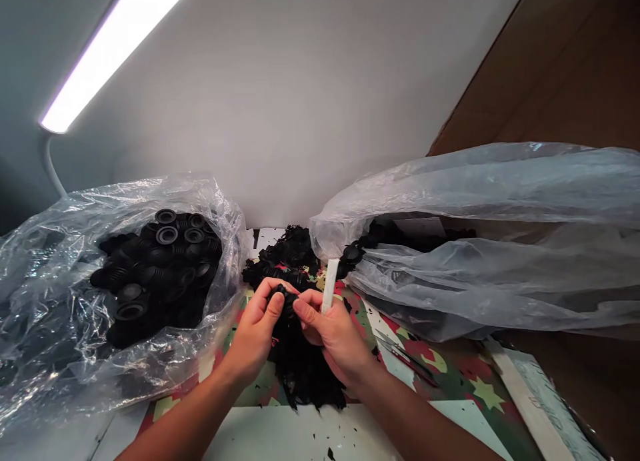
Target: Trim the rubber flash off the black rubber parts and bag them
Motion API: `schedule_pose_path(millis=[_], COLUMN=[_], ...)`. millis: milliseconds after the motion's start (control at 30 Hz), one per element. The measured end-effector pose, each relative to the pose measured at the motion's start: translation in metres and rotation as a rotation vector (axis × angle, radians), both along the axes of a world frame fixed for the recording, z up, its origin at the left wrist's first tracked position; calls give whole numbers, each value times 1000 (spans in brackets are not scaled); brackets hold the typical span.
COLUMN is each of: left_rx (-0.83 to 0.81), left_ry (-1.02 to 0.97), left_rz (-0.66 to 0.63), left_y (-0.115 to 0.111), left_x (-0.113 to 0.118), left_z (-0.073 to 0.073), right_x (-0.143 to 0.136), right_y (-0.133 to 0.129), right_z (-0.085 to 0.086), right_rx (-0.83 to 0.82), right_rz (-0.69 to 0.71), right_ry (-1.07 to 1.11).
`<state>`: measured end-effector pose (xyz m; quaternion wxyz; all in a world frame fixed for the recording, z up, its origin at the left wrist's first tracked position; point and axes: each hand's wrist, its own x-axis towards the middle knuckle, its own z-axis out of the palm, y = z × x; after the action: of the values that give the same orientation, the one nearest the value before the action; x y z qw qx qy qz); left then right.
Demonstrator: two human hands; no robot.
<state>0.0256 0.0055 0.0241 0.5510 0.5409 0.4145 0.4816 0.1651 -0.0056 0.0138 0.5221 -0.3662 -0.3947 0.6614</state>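
In the middle of the view, my left hand is closed around a small black ribbed part, its thumb pressed on the near side. My right hand pinches the right edge of the same part between thumb and fingers. A pale flat strip stands up beside the right-hand fingers; whether they hold it I cannot tell. Beneath both hands lies a heap of black scraps. More black scraps are piled just behind them.
A clear plastic bag of black ribbed parts lies at left. Another plastic bag spreads at right before cardboard. Tweezers-like metal tools rest on the patterned cloth. A lamp hangs upper left.
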Motion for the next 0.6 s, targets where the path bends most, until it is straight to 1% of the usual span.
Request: schedule_pose_path(millis=[133, 200, 233, 267, 333, 367, 400, 433, 500, 533, 600], left_rx=[-62, -34, 25, 104, 245, 268, 255, 219, 150, 125, 100], left_ry=[-145, -101, -44, 28, 166, 200, 206, 193, 149, 138, 147], left_rz=[-43, -55, -29, 27, 163, 199, 195, 159, 66, 39, 36], left_y=[-2, 0, 1, 2, 4, 4, 4, 4, 3, 2, 3], left_x=[4, 3, 1, 0, -4, -6, -7, -8, -9, -9, -10], left_z=[-1, -1, -1, -1, 0, 1, 2, 3, 5, 6, 7], right_x=[-1, 0, 0, 2, 5, 6, 7, 7, 7, 6, 6], right_y=[1, 1, 2, 2, 1, 0, -1, -2, -4, -4, -5], right_z=[-1, -2, -2, -2, -1, -1, -2, -3, -8, -10, -14], right_rx=[51, 84, 118, 166, 297, 379, 468, 561, 748, 826, 921], right_rz=[-38, -70, -109, -165, -307, -371, -411, -426, -401, -379, -332], right_ry=[-12, -58, -102, -167, -350, -452, -551, -638, -780, -837, -915])
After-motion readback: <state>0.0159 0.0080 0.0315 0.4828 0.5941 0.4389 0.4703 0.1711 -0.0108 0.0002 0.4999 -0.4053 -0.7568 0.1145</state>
